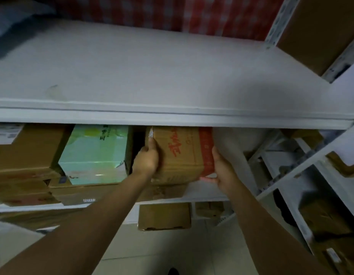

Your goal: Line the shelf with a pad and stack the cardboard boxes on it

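Note:
A brown cardboard box [182, 153] with red lettering and a red side sits on the lower shelf [203, 196], on top of flatter cartons. My left hand [147, 160] grips its left side, fingers reaching up to the top corner. My right hand [221, 171] holds its right lower edge from underneath. Above it, the wide white shelf board [152, 76] lies bare; I cannot tell whether a pad covers it.
A pale green box [94, 155] stands left of the held box, with brown cartons [27, 149] further left. Another carton [164, 216] sits below. A white rack [303, 175] with boxes stands at right. Red checked material [192, 12] lies behind the top shelf.

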A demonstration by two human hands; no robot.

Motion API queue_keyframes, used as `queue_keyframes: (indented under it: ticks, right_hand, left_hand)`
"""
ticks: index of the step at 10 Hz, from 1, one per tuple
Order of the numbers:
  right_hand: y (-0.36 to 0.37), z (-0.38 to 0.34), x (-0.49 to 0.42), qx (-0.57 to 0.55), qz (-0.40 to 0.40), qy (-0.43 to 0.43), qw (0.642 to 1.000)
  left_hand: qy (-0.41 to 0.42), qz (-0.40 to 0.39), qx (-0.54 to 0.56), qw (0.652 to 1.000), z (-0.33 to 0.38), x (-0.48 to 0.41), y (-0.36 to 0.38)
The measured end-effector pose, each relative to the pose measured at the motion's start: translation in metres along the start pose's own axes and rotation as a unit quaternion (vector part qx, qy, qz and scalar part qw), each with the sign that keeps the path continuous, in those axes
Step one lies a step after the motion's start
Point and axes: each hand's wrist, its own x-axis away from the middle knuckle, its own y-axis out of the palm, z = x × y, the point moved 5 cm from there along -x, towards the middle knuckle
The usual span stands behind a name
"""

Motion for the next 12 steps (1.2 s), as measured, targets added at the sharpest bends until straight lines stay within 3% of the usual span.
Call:
queue_keyframes:
  ticks: [1,3,6,7,8,9,10,12]
  right_hand:
    - [0.026,-0.016,-0.023,0.069,-0.061,0.026,0.995]
    - [0.055,-0.035,-0.044,0.211,-0.146,0.032,0.966]
    - [0.058,-0.036,-0.042,0.203,-0.155,0.037,0.966]
    - [0.062,-0.033,-0.029,0.192,-0.115,0.013,0.975]
    - [0.062,-0.028,-0.014,0.164,-0.024,-0.035,0.986]
    - [0.055,-0.023,0.009,0.162,0.126,-0.117,0.972]
    - [0.061,-0.006,0.049,0.142,0.223,-0.16,0.951]
    - [0.103,0.022,0.116,0.058,0.283,-0.205,0.935]
  left_hand:
    - [0.031,0.058,-0.115,0.991,0.02,-0.017,-0.024]
    - [-0.016,0.058,-0.215,0.975,0.007,-0.038,-0.039]
    - [-0.021,0.071,-0.32,0.945,0.013,-0.032,-0.037]
    - [0.014,0.095,-0.339,0.936,0.017,-0.02,-0.041]
    - [0.1,0.125,-0.313,0.936,0.009,-0.004,-0.048]
    - [0.196,0.154,-0.269,0.93,-0.011,0.014,-0.069]
    - [0.273,0.149,-0.245,0.918,-0.042,0.034,-0.104]
    - [0.311,0.133,-0.254,0.906,-0.13,0.033,-0.175]
